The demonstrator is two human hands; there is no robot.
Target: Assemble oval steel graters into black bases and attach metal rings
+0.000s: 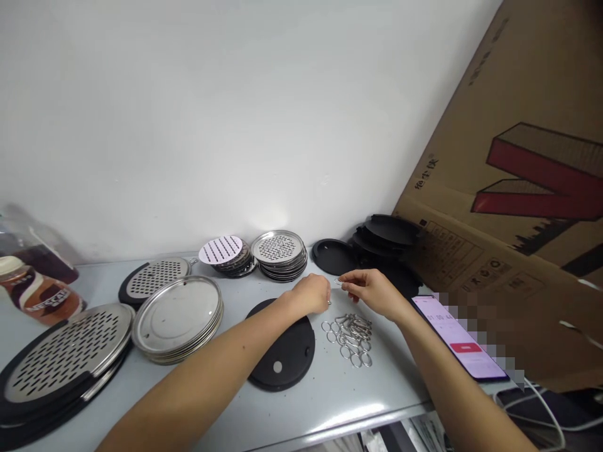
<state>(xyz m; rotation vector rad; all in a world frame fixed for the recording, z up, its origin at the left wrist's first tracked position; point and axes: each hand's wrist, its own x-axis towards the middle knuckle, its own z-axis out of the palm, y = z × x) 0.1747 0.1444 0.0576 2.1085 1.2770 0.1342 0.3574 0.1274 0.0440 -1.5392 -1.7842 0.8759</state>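
Note:
My left hand [313, 294] is closed in a fist over the far edge of a round black plastic disc [277, 361]. A tiny shiny bit of metal shows at its fingertips, too small to name. Facing it, my right hand [372, 292] pinches a small metal ring [337, 282] between thumb and fingers. Just below both hands lies a loose pile of metal rings with clasps [355, 333]. The black disc lies flat on the table, with a pale round spot near its front, partly covered by my left forearm.
Stacked metal plates [176, 314] and black-rimmed graters [70, 351] stand at the left, beside a coffee jar [42, 292]. Small grater discs [277, 248] are piled along the wall. Black discs [389, 232], a phone [459, 336] and a large cardboard box [509, 263] occupy the right side.

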